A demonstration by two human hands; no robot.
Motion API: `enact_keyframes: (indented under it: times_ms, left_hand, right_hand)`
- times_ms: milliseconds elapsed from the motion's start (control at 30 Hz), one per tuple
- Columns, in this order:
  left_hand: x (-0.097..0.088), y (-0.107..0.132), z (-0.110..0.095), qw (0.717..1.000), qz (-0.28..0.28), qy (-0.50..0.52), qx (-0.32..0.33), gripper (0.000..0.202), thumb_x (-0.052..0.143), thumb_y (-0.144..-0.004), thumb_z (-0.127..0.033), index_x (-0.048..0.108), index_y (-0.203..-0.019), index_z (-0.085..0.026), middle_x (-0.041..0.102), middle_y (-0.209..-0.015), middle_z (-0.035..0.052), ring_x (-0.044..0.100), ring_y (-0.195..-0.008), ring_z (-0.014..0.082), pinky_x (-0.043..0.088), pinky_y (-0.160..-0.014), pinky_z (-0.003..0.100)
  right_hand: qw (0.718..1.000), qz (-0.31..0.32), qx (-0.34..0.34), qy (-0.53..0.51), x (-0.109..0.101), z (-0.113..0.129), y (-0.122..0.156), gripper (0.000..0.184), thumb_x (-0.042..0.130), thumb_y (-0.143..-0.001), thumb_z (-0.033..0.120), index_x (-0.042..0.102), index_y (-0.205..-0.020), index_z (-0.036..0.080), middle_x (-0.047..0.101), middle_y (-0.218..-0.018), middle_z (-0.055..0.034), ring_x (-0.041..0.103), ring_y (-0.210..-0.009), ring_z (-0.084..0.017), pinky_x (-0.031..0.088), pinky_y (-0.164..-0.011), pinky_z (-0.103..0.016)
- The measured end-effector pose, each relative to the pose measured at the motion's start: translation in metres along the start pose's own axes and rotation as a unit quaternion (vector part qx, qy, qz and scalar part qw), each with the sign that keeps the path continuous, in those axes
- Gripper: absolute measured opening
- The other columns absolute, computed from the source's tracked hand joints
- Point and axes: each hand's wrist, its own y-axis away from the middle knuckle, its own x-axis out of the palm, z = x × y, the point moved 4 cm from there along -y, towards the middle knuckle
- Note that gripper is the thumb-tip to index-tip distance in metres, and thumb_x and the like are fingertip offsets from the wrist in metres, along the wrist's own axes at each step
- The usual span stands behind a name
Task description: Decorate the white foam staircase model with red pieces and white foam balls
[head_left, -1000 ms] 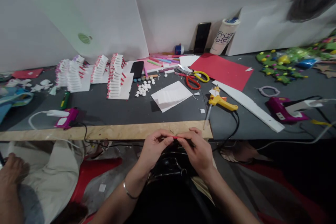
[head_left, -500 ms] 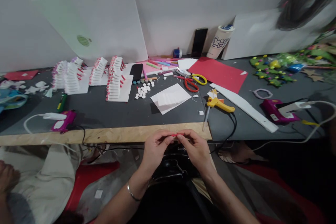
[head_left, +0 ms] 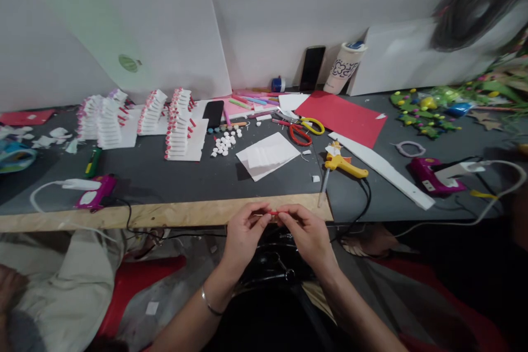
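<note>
Dark tabletop ends at a plywood board, and just above that board's near edge a thin red piece lies sideways, its long axis running left to right. The left hand and right hand curl toward each other, pinching it between their fingertips from either end. Beyond the board sit a yellow glue gun to the right, a pink glue gun to the left, and red-tipped white stacks farther back.
</note>
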Motion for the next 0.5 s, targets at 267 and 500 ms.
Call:
enact_keyframes:
  times_ms: [267, 500]
  left_hand:
    - [0.001, 0.002, 0.006, 0.999, 0.03, 0.013, -0.027, 0.021, 0.075, -0.079, -0.037, 0.074, -0.091, -0.019, 0.076, -0.088, 0.0059, 0.071, -0.081, 0.0193, 0.058, -0.079, 0.033]
    - [-0.003, 0.008, -0.014, 0.961, -0.045, -0.156, 0.225, 0.006, 0.069, -0.086, -0.024, 0.075, -0.085, -0.024, 0.073, -0.091, 0.004, 0.067, -0.087, 0.0165, 0.055, -0.081, 0.029]
  right_hand:
    - [0.976, -0.037, -0.17, 0.133, -0.002, 0.017, 0.004, 0.016, 0.059, -0.092, 0.033, 0.072, -0.084, 0.027, 0.075, -0.077, -0.0013, 0.067, -0.07, -0.02, 0.05, -0.094, -0.043]
    - [0.998, -0.032, -0.047, 0.015, 0.0, 0.008, 0.004, 0.016, 0.062, -0.089, 0.036, 0.07, -0.082, 0.023, 0.07, -0.071, -0.001, 0.066, -0.067, -0.017, 0.054, -0.066, -0.029]
